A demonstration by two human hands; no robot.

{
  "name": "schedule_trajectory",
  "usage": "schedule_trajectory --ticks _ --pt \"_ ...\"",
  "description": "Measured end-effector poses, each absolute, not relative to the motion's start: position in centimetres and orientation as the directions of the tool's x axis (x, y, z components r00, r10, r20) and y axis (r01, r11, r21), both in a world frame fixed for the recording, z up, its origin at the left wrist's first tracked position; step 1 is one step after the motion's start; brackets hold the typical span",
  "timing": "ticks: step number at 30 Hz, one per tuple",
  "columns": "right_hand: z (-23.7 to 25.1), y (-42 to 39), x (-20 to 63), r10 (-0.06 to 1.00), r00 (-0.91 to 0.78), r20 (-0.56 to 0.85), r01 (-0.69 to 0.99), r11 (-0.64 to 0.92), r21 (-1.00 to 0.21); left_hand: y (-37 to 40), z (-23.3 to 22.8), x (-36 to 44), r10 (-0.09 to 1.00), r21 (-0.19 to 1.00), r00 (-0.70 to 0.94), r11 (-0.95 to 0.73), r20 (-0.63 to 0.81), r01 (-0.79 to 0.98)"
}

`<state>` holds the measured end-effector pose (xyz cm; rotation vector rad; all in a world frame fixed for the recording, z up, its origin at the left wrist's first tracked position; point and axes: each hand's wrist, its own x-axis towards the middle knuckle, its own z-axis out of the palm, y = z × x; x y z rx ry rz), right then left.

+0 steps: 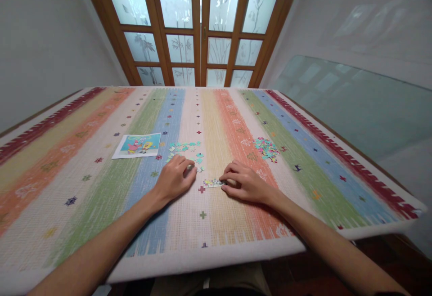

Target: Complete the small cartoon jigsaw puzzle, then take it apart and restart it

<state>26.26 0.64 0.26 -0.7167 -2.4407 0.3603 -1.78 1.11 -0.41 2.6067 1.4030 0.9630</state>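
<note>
My left hand rests on the cloth, loosely curled with a gap between thumb and index finger, and no object shows in it. Its knuckles lie against a loose group of teal puzzle pieces, partly covering them. A short strip of joined puzzle pieces, multicoloured with a pale lower edge, lies between the two hands. My right hand has its fingertips and thumb closed on a puzzle piece at the strip's right end; the fingers hide most of that piece.
A heap of mixed puzzle pieces lies at the right. To the left is a printed reference picture with two cartoon figures. A striped tablecloth covers the table, whose front edge is close to me. Glazed wooden doors stand beyond.
</note>
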Motion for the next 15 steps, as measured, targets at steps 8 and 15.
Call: schedule_trajectory --ticks 8,15 --pt "0.1 0.6 26.3 0.573 -0.690 0.442 0.417 0.814 -0.404 3.9 0.3 -6.0 0.841 0.258 0.268 -0.421 0.470 0.870" --pt "0.1 0.5 26.3 0.577 -0.690 0.437 0.418 0.811 -0.410 5.1 0.8 -8.8 0.851 0.280 0.411 -0.502 0.326 0.818"
